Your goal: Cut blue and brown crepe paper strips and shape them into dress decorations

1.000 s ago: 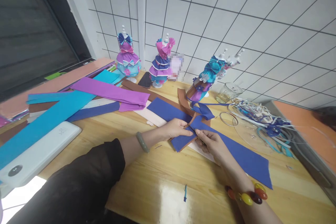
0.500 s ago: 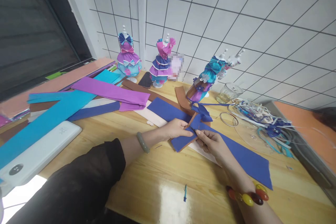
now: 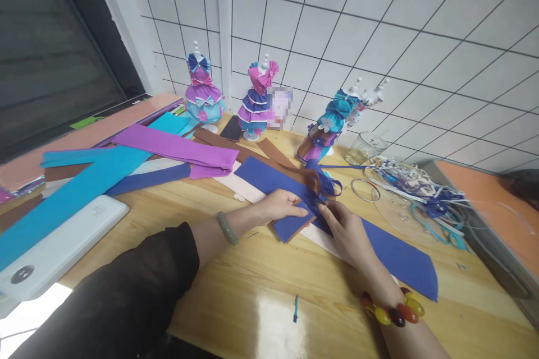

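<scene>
Under my left hand (image 3: 281, 206), a short blue strip (image 3: 290, 225) of cloth-like material is gripped together with brown material that shows along its edge. Its thumb and fingers are closed on the layers. Just to the right, my right hand (image 3: 344, 230) is pinched around a small dark thing at its fingertips, too small to make out. A brown strip (image 3: 280, 152) runs up from the hands and curls near them. Looped blue material (image 3: 328, 182) lies beyond the fingers. Below both hands stretches a long blue strip (image 3: 391, 249) over a pale pink strip (image 3: 322, 239).
Small dress forms in layered dresses (image 3: 205, 92) stand at the back, with a phone (image 3: 231, 128) nearby. Purple (image 3: 177, 148) and turquoise strips (image 3: 84, 190) and a white power bank (image 3: 67, 244) lie left. A glass (image 3: 365, 148) and tangled ribbons (image 3: 404, 179) are right.
The raised blue and brown flap between my hands has come down. The brown strip behind now lies in a longer line. My right hand has shifted slightly up and away from my left.
</scene>
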A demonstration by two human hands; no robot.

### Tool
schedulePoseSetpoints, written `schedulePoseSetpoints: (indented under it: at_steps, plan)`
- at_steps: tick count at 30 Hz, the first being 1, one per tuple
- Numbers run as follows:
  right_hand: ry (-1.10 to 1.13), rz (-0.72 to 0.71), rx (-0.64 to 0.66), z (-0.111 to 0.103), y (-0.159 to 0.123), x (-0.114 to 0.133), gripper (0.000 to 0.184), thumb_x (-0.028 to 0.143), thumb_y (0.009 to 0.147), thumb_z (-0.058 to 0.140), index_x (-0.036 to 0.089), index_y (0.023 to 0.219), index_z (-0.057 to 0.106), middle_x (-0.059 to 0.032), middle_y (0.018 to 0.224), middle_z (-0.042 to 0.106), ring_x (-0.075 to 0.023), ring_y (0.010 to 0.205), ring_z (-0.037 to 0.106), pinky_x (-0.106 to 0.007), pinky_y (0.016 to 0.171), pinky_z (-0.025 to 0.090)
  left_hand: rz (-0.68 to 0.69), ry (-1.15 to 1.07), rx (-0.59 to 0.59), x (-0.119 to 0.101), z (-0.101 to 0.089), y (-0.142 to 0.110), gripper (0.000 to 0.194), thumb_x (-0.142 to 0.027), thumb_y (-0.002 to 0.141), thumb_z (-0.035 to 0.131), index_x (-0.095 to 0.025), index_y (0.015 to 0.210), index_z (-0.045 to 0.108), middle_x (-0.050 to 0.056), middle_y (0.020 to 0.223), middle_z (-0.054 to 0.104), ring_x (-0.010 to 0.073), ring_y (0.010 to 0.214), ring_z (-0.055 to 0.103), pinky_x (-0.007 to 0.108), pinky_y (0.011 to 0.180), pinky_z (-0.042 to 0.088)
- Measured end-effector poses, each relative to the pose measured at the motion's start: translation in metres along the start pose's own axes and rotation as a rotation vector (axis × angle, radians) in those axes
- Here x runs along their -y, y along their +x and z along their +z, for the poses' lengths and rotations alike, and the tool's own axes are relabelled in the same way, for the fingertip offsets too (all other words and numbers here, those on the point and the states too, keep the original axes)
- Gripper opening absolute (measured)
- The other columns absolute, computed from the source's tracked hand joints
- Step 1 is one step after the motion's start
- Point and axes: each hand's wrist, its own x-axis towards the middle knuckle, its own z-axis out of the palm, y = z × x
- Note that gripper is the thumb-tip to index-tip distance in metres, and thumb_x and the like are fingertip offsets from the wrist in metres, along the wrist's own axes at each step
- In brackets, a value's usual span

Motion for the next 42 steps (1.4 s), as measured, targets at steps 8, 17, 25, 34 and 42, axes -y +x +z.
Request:
schedulePoseSetpoints:
  at_steps: [8, 17, 25, 34, 42]
  plan:
    - [-0.438, -0.191, -0.023, 0.003, 0.001, -0.013, 0.030, 0.032, 0.086, 0.040, 0.019, 0.103, 0.061, -0.0115, 0.102, 0.060, -0.0234, 0.083, 0.059, -0.033, 0.072, 0.044, 0.026, -0.114, -0.027, -0.003, 0.000, 0.000, 0.035, -0.033, 0.054, 0.075, -0.009, 0.076, 0.062, 0.008, 0.073, 0.067, 0.0171, 0.066, 0.062, 0.030, 0.067, 0.046]
    - [-0.593, -0.283, -0.027, 0.001, 0.003, -0.016, 0.025, 0.035, 0.085, 0.044, 0.018, 0.077, 0.061, -0.0122, 0.087, 0.060, -0.0249, 0.081, 0.054, -0.036, 0.075, 0.042, 0.136, -0.254, -0.094, -0.002, -0.007, 0.002, 0.026, -0.030, 0.066, 0.068, -0.010, 0.082, 0.061, 0.009, 0.078, 0.066, 0.0158, 0.066, 0.062, 0.029, 0.064, 0.049]
    - [-0.508, -0.261, -0.073, -0.015, 0.001, -0.015, 0.032, 0.049, 0.079, 0.052, 0.020, 0.069, 0.060, -0.0092, 0.079, 0.060, -0.0230, 0.076, 0.053, -0.034, 0.069, 0.040, 0.220, -0.333, -0.180, -0.007, -0.009, 0.001, 0.017, -0.025, 0.071, 0.063, -0.013, 0.082, 0.057, 0.007, 0.078, 0.067, 0.0149, 0.068, 0.063, 0.027, 0.063, 0.050]
    - [-0.264, -0.316, -0.103, -0.009, -0.004, -0.007, 0.028, 0.047, 0.077, 0.056, 0.021, 0.069, 0.049, -0.0009, 0.062, 0.052, -0.0149, 0.058, 0.048, -0.027, 0.056, 0.037, 0.254, -0.364, -0.210, -0.009, -0.009, 0.001, 0.017, -0.025, 0.071, 0.063, -0.013, 0.082, 0.058, 0.006, 0.077, 0.065, 0.0165, 0.068, 0.063, 0.030, 0.061, 0.051]
    - [0.272, -0.165, 0.026, 0.018, -0.021, 0.022, 0.019, 0.037, 0.080, 0.055, 0.022, 0.076, 0.045, -0.0047, 0.084, 0.059, -0.0156, 0.069, 0.053, -0.028, 0.063, 0.042, 0.350, -0.191, -0.391, -0.011, 0.011, -0.002, 0.020, -0.027, 0.066, 0.067, -0.012, 0.070, 0.054, 0.000, 0.064, 0.058, 0.0100, 0.060, 0.055, 0.022, 0.058, 0.042]
